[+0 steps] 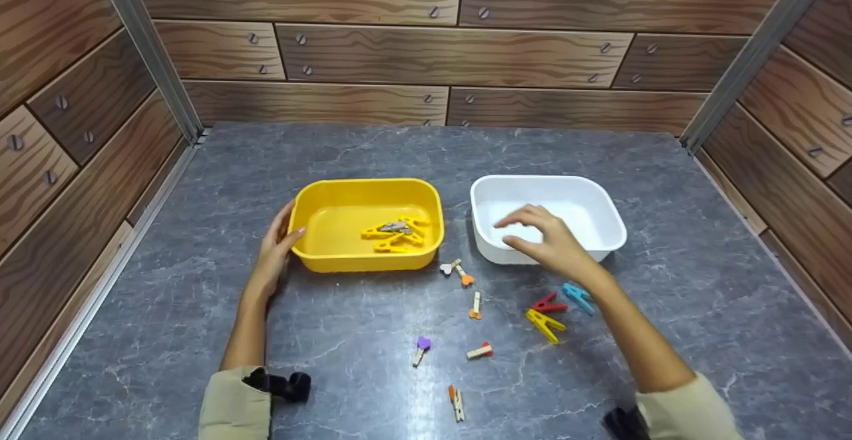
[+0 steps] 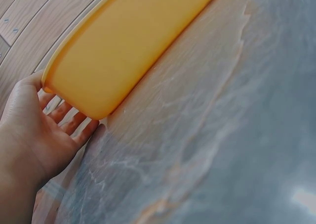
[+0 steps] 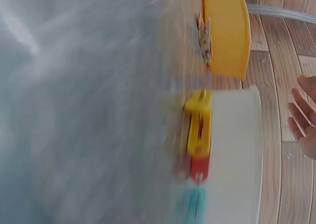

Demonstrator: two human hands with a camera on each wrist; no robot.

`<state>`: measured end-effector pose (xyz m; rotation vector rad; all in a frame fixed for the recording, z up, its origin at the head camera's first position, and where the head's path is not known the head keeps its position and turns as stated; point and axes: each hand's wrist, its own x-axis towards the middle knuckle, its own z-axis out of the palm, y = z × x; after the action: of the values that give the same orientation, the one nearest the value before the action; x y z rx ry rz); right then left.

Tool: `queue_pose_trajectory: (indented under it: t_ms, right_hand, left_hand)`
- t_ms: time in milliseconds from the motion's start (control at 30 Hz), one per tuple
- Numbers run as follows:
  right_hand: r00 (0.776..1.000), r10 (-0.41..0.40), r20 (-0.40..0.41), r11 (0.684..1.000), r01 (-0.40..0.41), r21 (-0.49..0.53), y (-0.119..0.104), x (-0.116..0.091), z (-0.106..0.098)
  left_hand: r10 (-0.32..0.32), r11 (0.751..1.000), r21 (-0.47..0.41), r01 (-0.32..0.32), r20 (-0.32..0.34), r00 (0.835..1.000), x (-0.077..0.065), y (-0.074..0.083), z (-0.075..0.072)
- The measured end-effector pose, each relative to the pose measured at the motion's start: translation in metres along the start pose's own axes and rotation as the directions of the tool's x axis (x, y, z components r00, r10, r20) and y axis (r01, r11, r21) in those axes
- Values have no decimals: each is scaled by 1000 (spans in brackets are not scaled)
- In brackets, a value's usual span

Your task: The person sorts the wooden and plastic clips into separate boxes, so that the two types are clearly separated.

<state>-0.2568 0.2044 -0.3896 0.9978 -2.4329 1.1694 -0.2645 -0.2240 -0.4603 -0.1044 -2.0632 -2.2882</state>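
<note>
From my end I see the left hand (image 1: 271, 250) at frame centre-left, thumb over the rim, fingers outside, gripping the yellow tub (image 1: 366, 263). Yellow plastic clothespins (image 1: 399, 243) lie in that tub's right half. Right hand (image 1: 549, 241), right of centre, hovers over the white tub (image 1: 491, 248), thumb and fingers apart, holding nothing. Below it: red clothespin (image 1: 546, 305), yellow clothespin (image 1: 546, 325), blue clothespin (image 1: 578, 298) on the grey tabletop (image 1: 359, 387). Small wooden clothespins (image 1: 476, 301) scattered lower centre.
</note>
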Motion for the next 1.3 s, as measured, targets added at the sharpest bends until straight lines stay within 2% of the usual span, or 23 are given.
queue_pose_trajectory:
  t_ms: [167, 300, 467, 633, 767, 967, 1067, 1233, 1300]
  right_hand:
    - [999, -3, 48, 1000, 4, -26, -23, -20, -23]
    - [997, 17, 69, 999, -15, -32, -21, -36, -37]
    - [989, 125, 84, 992, -122, -43, -3, -58, -51]
    - [974, 206, 91, 979, -204, -24, 33, -84, -57]
    - [951, 281, 126, 960, -281, -16, 56, -100, -62]
    - [887, 406, 222, 912, -407, -40, 74, -115, -67]
    - [863, 414, 289, 905, -425, -27, 71, -116, -68]
    - [842, 405, 358, 903, -430, -9, 77, -120, -68]
    - [841, 396, 369, 905, -426, -1, 83, -124, -66]
  left_hand:
    - [0, 1000, 5, 0, -1, 1000, 0, 0, 0]
    - [-4, 1000, 14, 4, -7, 1000, 0, 0, 0]
    - [-12, 1000, 21, 12, -8, 1000, 2, -2, -2]
    - [-11, 1000, 13, 11, -10, 1000, 7, -11, -6]
    - [3, 1000, 30, -3, -19, 1000, 11, -19, -9]
    - [13, 999, 45, -12, -24, 1000, 10, -22, -11]
    - [4, 999, 45, -3, -23, 1000, 10, -21, -11]
    - [-9, 1000, 28, 10, -10, 1000, 2, -5, -3]
    - [-13, 1000, 22, 13, -4, 1000, -1, 1, 0]
